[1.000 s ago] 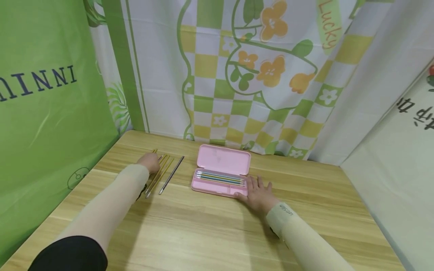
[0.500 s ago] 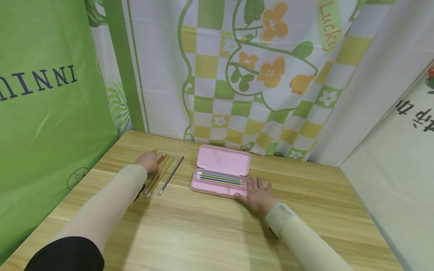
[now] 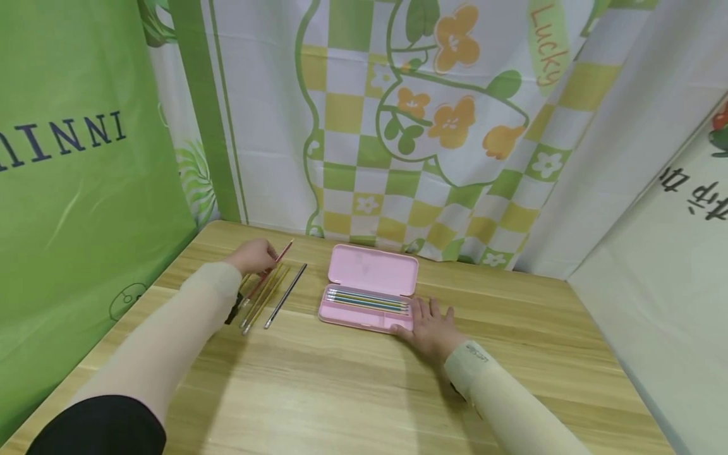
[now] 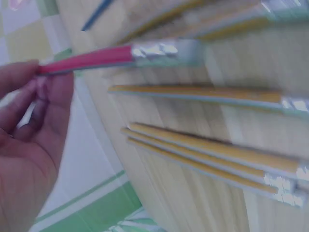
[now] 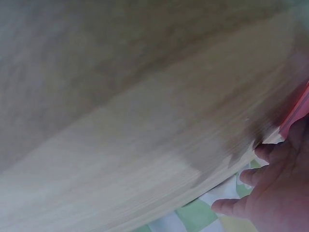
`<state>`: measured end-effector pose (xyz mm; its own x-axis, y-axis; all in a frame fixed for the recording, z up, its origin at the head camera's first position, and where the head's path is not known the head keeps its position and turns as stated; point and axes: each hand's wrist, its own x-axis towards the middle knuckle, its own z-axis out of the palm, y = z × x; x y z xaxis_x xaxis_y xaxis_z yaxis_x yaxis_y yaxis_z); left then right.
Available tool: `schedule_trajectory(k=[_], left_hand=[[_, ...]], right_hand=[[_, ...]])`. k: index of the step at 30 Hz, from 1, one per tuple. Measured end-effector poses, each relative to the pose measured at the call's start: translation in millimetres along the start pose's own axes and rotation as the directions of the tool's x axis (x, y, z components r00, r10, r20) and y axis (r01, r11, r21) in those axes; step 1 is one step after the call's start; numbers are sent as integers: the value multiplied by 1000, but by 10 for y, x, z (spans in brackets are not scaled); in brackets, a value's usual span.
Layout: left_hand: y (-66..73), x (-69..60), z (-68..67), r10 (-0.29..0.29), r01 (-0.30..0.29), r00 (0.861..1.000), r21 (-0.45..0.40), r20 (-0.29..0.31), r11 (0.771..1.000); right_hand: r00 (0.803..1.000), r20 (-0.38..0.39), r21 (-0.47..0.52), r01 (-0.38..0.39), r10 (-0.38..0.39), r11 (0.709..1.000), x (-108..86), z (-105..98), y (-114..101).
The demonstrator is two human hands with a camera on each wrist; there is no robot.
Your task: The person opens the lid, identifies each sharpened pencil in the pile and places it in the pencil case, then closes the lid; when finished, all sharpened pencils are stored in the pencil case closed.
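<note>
Between thumb and fingers, my left hand [image 3: 251,256] pinches a red pencil [image 4: 91,60], its eraser end toward the left wrist camera. The pencil is lifted and tilted over several yellow pencils [image 4: 207,94] lying on the table. To their right lies a dark pencil [image 3: 286,296]. A pink pencil case [image 3: 374,270] stands open, lid back, with several striped pencils [image 3: 366,299] in its rear compartment. With fingers spread, my right hand [image 3: 435,332] rests against the case's right end. The right wrist view shows these fingers beside the case's reddish edge [image 5: 297,111].
Everything lies on a wood-grain table [image 3: 330,392]. A checked, flowered curtain [image 3: 364,126] hangs behind its back edge. Green cloth [image 3: 85,208] borders the left side, and a white sheet [image 3: 654,265] borders the right.
My left hand has raised the red pencil from among the yellow ones, and its tip now points up and right. The right hand and the case stay put.
</note>
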<state>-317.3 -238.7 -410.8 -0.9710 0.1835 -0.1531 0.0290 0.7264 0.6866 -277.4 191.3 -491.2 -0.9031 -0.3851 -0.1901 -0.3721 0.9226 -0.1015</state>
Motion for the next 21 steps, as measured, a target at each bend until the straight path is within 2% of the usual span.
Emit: schedule_trajectory(k=[2,5,9,14,21], left_hand=[[70,23,24,13,-11,1000,-86,24,996],[156,53,75,54,-46,998,-172,40,984],[286,55,149,83,-70,995,-223,50,972],[396,97,240,101,-82,992,-231,72,970],[482,152,344,132,-117,988,-175,77,978]], right_hand=[[1000,-1,-6,1,-1,1000,-5,1,-4],[1000,-5,-16,9,-9,1000,-23,-12,-25],[1000,-14,-51,21,-22,998,-24,-22,-36],[1000,-3,-84,13,-14,996,-21,-41,-40],[1000,-3,-123,8,-9,992,-41,-60,-66]])
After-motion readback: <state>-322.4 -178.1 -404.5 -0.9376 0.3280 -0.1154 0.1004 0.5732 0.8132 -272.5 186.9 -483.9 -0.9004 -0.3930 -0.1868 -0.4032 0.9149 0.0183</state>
